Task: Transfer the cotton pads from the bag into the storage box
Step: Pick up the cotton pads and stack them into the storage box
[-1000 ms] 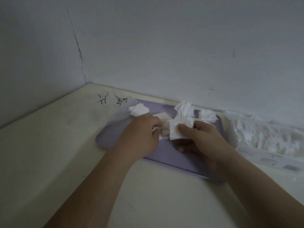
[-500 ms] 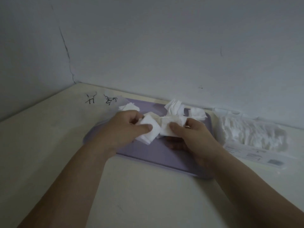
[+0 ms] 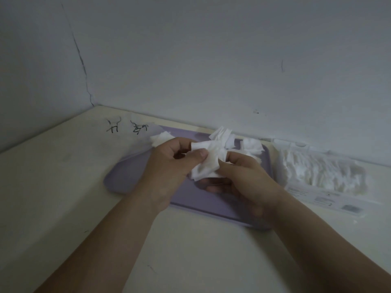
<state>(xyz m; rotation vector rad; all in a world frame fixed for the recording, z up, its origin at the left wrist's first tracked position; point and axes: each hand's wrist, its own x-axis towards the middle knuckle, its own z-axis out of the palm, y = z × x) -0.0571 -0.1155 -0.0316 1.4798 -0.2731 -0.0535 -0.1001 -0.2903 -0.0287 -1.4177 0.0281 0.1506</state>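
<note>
Pads [image 3: 206, 163] between left hand [image 3: 167, 166], right hand [image 3: 247, 180]

The cream tabletop [image 3: 53, 187], set into a wall corner, bore a flat lilac plastic storage box [image 3: 131, 178] with rounded corners, a clear plastic bag of white cotton pads [image 3: 321, 176] just beside its right end, and black pen scribbles [image 3: 127, 127] near the corner.
</note>
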